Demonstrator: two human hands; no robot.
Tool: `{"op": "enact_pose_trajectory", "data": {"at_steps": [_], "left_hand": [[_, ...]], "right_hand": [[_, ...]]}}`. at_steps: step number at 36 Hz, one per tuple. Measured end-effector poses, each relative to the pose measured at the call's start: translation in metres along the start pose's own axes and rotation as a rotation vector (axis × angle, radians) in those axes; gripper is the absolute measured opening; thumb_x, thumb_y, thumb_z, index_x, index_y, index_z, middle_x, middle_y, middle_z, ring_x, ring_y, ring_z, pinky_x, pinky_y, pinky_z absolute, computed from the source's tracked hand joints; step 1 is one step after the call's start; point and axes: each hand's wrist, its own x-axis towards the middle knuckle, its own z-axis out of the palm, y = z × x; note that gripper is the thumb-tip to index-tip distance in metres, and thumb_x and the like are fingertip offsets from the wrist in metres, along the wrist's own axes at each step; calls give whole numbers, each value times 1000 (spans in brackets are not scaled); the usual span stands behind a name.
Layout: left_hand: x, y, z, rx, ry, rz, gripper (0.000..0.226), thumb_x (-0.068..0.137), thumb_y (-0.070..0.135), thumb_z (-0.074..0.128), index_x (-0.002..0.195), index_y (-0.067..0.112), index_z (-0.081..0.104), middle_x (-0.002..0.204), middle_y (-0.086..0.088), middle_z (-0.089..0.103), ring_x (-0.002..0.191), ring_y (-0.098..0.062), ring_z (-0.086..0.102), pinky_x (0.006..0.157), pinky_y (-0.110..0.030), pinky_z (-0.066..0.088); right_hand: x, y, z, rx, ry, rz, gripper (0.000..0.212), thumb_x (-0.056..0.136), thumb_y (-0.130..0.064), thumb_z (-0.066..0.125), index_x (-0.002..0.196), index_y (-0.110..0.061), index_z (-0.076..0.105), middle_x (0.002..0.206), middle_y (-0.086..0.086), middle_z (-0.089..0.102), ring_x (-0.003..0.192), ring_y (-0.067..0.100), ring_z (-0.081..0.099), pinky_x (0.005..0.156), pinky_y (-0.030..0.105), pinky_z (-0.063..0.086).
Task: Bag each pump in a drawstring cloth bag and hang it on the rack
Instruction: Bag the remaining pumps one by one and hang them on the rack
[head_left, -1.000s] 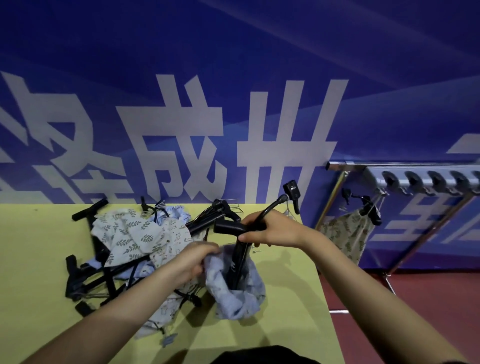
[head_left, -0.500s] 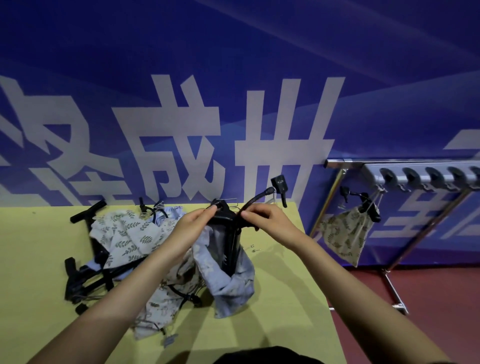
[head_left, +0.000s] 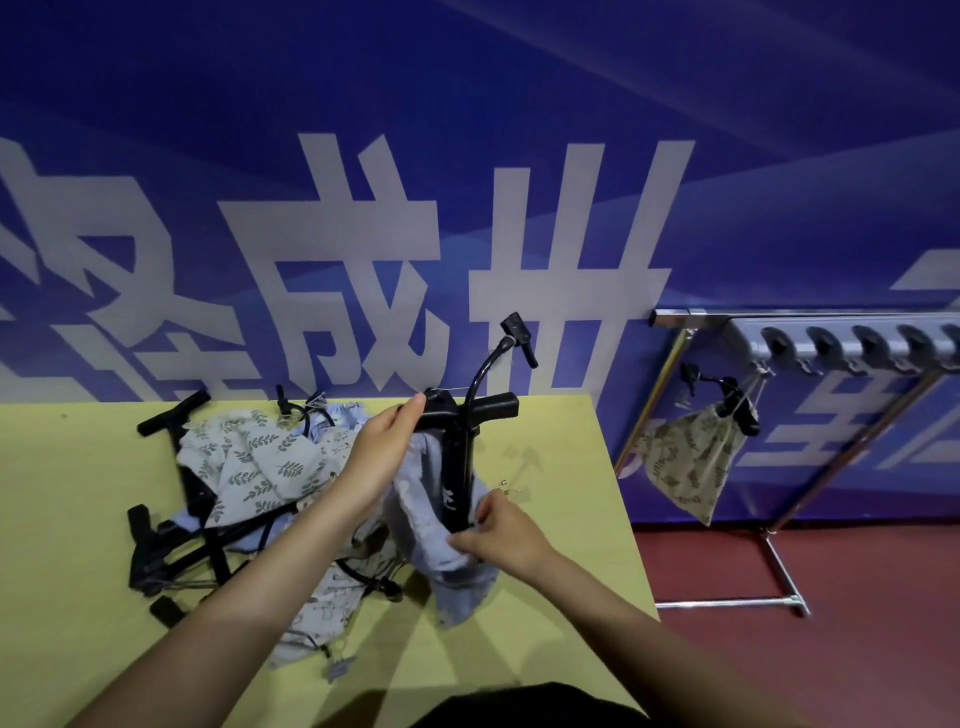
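Fingers of the right hand (head_left: 501, 535) pinch the blue bag's (head_left: 447, 561) rim low on the near side, while the left hand (head_left: 384, 457) grips the handle of the upright pump (head_left: 460, 457), so the cloth must climb straight up its barrel.

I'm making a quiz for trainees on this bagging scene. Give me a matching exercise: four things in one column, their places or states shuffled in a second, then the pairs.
1. Black hand pump with T-handle
2. Light blue cloth bag
3. Beige leaf-print bag
4. Left hand

A. Hangs on the metal rack
B. Touches the pump's handle
C. Stands upright in a bag
D. Gripped by the right hand

Pairs: 1-C, 2-D, 3-A, 4-B
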Motion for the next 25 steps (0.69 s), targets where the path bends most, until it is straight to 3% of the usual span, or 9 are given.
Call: {"op": "enact_pose_trajectory", "data": {"at_steps": [3, 5, 6, 8, 10, 12, 16, 21, 25], "left_hand": [[-1, -2, -1, 26, -17, -3, 29, 100, 36, 44, 119, 20, 59, 90, 23, 54, 102, -3, 51, 86, -19, 34], [-1, -4, -4, 25, -28, -3, 21, 100, 36, 44, 113, 26, 57, 90, 25, 55, 96, 1, 54, 80, -14, 35], [-3, -4, -6, 18, -30, -1, 18, 100, 35, 44, 111, 27, 56, 90, 25, 55, 92, 3, 54, 80, -13, 35], [-4, -5, -9, 0, -19, 1, 15, 100, 35, 44, 108, 27, 55, 91, 23, 56, 91, 3, 53, 86, -18, 35], [-5, -5, -13, -5, -4, -4, 14, 100, 35, 44, 107, 28, 54, 93, 19, 56, 90, 1, 52, 88, -21, 33], [-2, -9, -17, -5, 3, -20, 14, 99, 37, 45, 107, 29, 54, 95, 18, 56, 96, -3, 52, 90, -23, 34], [4, -14, -28, -22, 0, -66, 18, 98, 39, 47, 96, 28, 60, 96, 18, 61, 107, -10, 54, 96, -28, 37], [7, -18, -36, -14, -26, -94, 38, 97, 44, 47, 127, 22, 56, 120, 7, 57, 116, -11, 50, 101, -30, 36], [4, -16, -35, 7, -30, -58, 42, 98, 40, 45, 133, 17, 52, 117, 10, 53, 115, -8, 47, 95, -26, 33]], "right_hand": [[1, 2, 3, -57, -15, 44, 38, 73, -31, 71, 70, -20, 34, 63, -5, 38, 57, 10, 35, 53, 31, 27], [1, 4, 2, -100, -15, 68, 31, 79, -29, 66, 72, -15, 39, 64, -1, 42, 58, 14, 37, 58, 30, 27], [1, 5, 0, -105, -19, 93, 28, 83, -30, 65, 81, -9, 47, 71, 2, 47, 62, 17, 43, 60, 30, 30], [1, 10, -2, -38, -62, 162, 42, 86, -32, 62, 106, 2, 52, 82, 8, 52, 68, 20, 48, 61, 28, 37], [0, 13, -5, 54, -100, 219, 36, 89, -28, 59, 113, -2, 52, 85, 9, 58, 64, 18, 54, 56, 28, 42], [0, 16, -10, 139, -72, 214, 18, 91, -20, 52, 99, -5, 58, 77, 7, 62, 59, 14, 58, 53, 26, 44], [0, 15, -25, 360, 60, 187, 21, 94, -12, 44, 78, -11, 57, 76, 7, 61, 63, 16, 58, 52, 23, 44], [-6, 2, -47, 718, -16, 212, 10, 90, -8, 53, 81, -11, 54, 71, 2, 51, 70, 15, 54, 63, 26, 43], [-8, -5, -62, 877, -76, 127, 11, 90, -8, 55, 83, -8, 62, 73, 5, 59, 72, 15, 58, 70, 28, 46]]}}
